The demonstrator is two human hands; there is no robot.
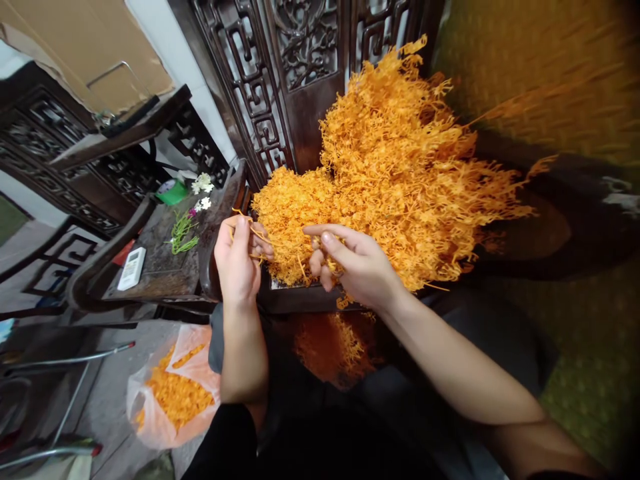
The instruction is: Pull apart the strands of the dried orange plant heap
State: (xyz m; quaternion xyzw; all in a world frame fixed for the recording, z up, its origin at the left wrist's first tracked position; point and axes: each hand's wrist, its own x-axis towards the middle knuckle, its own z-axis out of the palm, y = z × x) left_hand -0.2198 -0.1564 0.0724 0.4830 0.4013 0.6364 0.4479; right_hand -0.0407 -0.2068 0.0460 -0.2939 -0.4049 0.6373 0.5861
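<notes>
A tall heap of orange, curly, branching strands (400,167) rises in front of me, with a lower, finer mound of orange pieces (295,207) at its left. At the left edge of this mound, my left hand (240,257) is closed, its thumb pressed over thin orange strands (257,235) that poke out between the fingers. My right hand (357,263) is over the near side of the heap. Its fingers curl around small orange bits, partly hidden by the palm, while the index finger points toward my left hand. The hands are apart.
A carved dark wooden panel (305,113) stands behind the heap. On the side table (163,277) at left are a white remote control (132,269), green tape (171,192), and green stems (183,233) near white flowers (203,183). A plastic bag (150,427) of orange pieces sits below.
</notes>
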